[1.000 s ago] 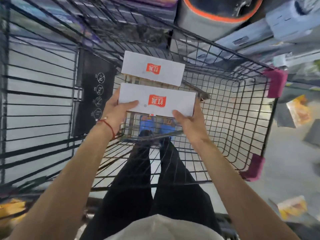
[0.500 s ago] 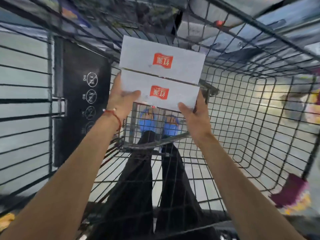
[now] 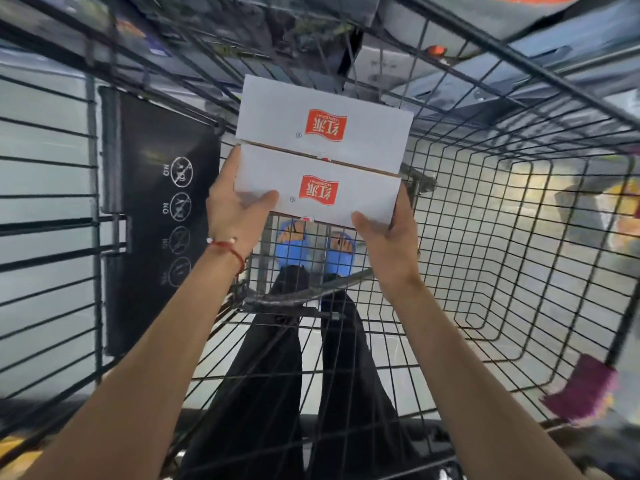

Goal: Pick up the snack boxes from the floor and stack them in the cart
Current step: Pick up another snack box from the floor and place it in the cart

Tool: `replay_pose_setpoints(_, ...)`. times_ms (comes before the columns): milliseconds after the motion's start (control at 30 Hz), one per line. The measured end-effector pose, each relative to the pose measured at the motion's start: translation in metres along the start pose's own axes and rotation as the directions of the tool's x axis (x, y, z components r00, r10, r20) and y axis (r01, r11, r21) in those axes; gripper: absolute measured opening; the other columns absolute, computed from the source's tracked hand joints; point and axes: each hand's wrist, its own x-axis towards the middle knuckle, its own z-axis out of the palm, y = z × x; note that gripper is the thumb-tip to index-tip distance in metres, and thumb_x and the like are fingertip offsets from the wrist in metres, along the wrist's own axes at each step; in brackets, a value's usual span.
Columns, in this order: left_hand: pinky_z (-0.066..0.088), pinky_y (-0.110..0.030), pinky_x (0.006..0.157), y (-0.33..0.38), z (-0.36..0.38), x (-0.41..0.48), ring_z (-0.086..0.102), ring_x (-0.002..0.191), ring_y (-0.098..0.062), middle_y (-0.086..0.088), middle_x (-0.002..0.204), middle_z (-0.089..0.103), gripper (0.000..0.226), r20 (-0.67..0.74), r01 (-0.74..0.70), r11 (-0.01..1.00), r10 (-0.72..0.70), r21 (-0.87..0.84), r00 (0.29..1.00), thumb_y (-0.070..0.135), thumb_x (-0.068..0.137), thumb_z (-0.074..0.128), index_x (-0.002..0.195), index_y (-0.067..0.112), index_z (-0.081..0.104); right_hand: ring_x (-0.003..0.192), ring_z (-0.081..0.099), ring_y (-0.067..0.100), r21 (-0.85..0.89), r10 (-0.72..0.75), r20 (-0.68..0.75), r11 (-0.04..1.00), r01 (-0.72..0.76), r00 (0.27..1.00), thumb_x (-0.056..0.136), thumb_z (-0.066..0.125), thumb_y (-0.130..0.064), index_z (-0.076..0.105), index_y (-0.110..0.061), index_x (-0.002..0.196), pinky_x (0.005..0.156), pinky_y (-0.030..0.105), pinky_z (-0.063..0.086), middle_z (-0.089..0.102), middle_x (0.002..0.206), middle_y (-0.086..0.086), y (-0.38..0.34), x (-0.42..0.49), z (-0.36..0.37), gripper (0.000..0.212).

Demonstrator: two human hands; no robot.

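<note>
Two white snack boxes with red logos sit inside the black wire cart. The far box lies deeper in the basket. The near box butts against its front edge. My left hand grips the near box's left end, thumb on top. Holding its right end the same way is my right hand, thumb on top.
A black panel with warning icons stands on the cart's left side. My black trousers and blue sandals show through the wire floor. Yellow snack packs lie blurred on the floor at right. A purple corner bumper caps the cart's right edge.
The held box has gone forward and down against the far box, closing the gap seen one second ago. My head has tipped nearer to the basket.
</note>
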Motion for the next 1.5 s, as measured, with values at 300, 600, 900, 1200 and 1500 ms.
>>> replay_pose_setpoints(300,0.05,-0.021,0.095,0.008,0.002,-0.01,0.061,0.111,-0.01,0.001,0.131,0.064,0.069,-0.104,0.03,0.988,-0.014,0.151,0.994,0.018,0.081,0.079,0.144,0.017,0.049,0.123,0.061,0.007,-0.05,0.031,0.004,0.998,-0.031,1.0,0.097,0.071,-0.013,0.037,-0.026,0.156,0.098,0.018,0.055,0.062,0.138,-0.004,0.006,-0.003,0.004,0.069)
replay_pose_setpoints(600,0.038,-0.015,0.086,0.022,-0.016,-0.043,0.052,0.106,-0.01,0.007,0.114,0.055,0.05,-0.036,0.069,0.939,-0.061,0.337,0.998,0.012,0.085,0.074,0.132,0.013,0.057,0.133,0.044,0.009,0.083,0.257,0.034,0.962,-0.259,0.966,0.1,0.067,-0.013,0.031,-0.024,0.159,0.102,0.016,0.032,0.052,0.134,-0.021,-0.026,-0.076,0.003,0.071)
replay_pose_setpoints(900,0.032,-0.036,0.117,0.057,-0.025,-0.108,0.044,0.139,-0.026,-0.007,0.151,0.047,0.06,0.132,-0.036,0.882,-0.03,0.47,0.991,0.025,0.092,0.066,0.147,0.011,0.045,0.092,0.065,-0.003,0.318,0.234,-0.025,0.923,-0.214,0.972,0.101,0.062,-0.003,0.058,-0.004,0.132,0.079,0.01,0.049,0.06,0.117,0.003,-0.022,-0.174,-0.053,0.031)
replay_pose_setpoints(1200,0.051,-0.049,0.098,0.063,0.017,-0.233,0.064,0.109,-0.036,-0.01,0.124,0.066,0.033,0.345,-0.33,0.834,0.182,0.442,0.921,0.026,0.087,0.063,0.12,0.03,0.061,0.11,0.068,0.007,0.49,0.188,-0.259,0.871,-0.039,0.947,0.101,0.065,-0.011,0.07,-0.022,0.122,0.101,0.029,0.053,0.073,0.117,-0.006,0.025,-0.27,-0.137,0.024)
replay_pose_setpoints(1500,0.049,-0.035,0.091,0.047,0.085,-0.396,0.063,0.11,-0.027,-0.004,0.121,0.065,0.031,0.647,-0.607,0.713,0.284,0.35,0.708,0.017,0.096,0.062,0.126,0.022,0.064,0.108,0.069,0.022,0.612,0.197,-0.466,0.776,0.153,0.863,0.1,0.061,-0.003,0.069,-0.024,0.113,0.096,0.035,0.052,0.075,0.11,-0.001,0.1,-0.377,-0.228,0.027)
